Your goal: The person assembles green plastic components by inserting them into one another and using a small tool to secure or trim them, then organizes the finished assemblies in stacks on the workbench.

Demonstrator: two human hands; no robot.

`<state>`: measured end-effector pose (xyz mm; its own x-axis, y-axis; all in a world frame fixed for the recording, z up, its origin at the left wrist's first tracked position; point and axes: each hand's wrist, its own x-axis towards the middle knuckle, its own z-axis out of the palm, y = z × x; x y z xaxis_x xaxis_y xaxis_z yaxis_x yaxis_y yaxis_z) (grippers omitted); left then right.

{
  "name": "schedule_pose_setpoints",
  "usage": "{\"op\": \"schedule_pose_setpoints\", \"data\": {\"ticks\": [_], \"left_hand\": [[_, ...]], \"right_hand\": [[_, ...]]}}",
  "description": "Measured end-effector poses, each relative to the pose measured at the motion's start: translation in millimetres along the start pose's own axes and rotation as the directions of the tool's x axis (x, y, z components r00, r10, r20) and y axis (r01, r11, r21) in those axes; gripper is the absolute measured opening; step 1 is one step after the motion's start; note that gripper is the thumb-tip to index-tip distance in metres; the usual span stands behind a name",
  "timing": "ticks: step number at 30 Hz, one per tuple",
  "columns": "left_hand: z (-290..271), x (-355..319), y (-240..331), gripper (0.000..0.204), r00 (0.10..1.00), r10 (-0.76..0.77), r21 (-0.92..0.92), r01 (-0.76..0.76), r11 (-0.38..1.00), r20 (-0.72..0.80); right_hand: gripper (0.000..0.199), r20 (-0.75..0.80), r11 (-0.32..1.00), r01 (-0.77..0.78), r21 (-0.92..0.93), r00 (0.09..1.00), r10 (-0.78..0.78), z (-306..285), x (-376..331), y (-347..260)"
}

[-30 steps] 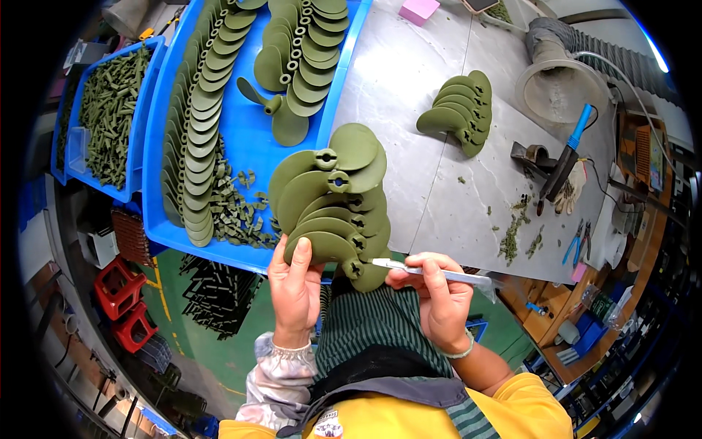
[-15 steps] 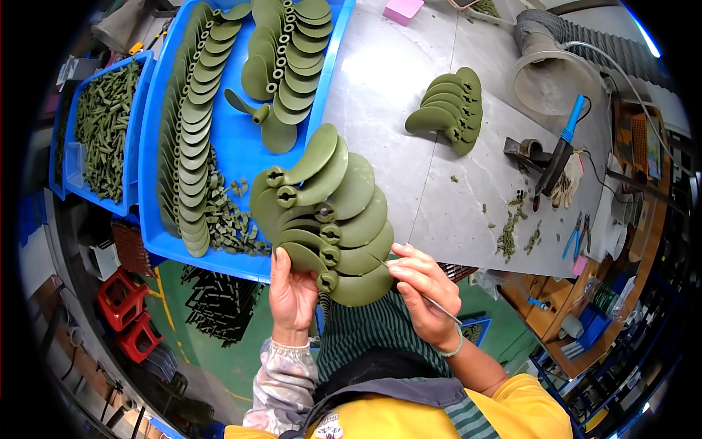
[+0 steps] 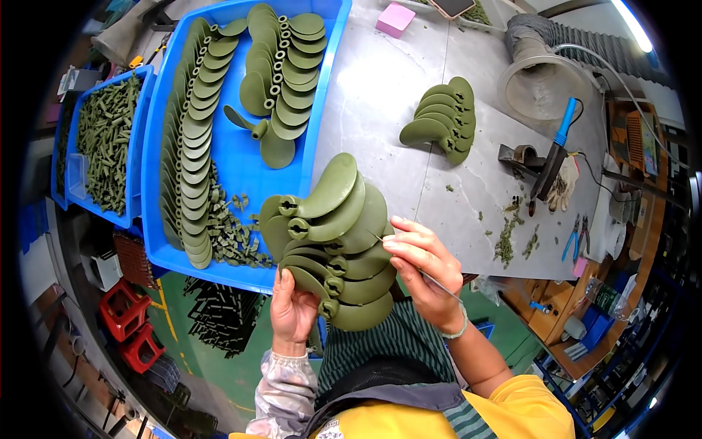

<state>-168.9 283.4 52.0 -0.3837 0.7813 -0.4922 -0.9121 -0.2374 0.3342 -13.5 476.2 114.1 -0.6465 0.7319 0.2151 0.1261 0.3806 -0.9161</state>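
L hand [image 3: 294, 314] grips the lower L side of a stack of green props [image 3: 358, 230], held up in front of the body btwn blue tray [image 3: 234, 164] & desk [image 3: 373, 124]. R hand [image 3: 430, 296] has fingers closed on a thin tool [image 3: 442, 285], tip nr the blades, can't tell if touching; 2nd prop stack [image 3: 442, 121] lies on the desk, R of tray.

A workshop; ahead-left of the right grip [image 3: 428, 276], a blue bin [image 3: 238, 161] of green propellers [image 3: 196, 150]; ahead-right, a desk [image 3: 453, 234] with pliers [image 3: 568, 245] and a ribbed hose [image 3: 599, 53].
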Motion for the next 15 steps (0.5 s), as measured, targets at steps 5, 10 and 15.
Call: {"op": "schedule_pose_setpoints", "data": {"ticks": [5,10,15], "left_hand": [[5,-1,5,0.043,1.000,-0.019,0.041,0.019,0.999,-0.011],[9,-1,6,0.042,1.000,-0.012,0.060,0.011,0.998,0.009],[6,-2,5,0.041,1.000,-0.014,0.048,0.013,0.999,0.015]], "right_hand": [[0.023,0.074,1.000,0.017,0.002,0.997,-0.017,-3,11,8],[0.024,0.137,0.999,0.032,0.024,0.990,-0.035,-7,11,12],[0.025,0.107,0.997,0.034,0.070,0.993,-0.042,-6,6,14]]}}
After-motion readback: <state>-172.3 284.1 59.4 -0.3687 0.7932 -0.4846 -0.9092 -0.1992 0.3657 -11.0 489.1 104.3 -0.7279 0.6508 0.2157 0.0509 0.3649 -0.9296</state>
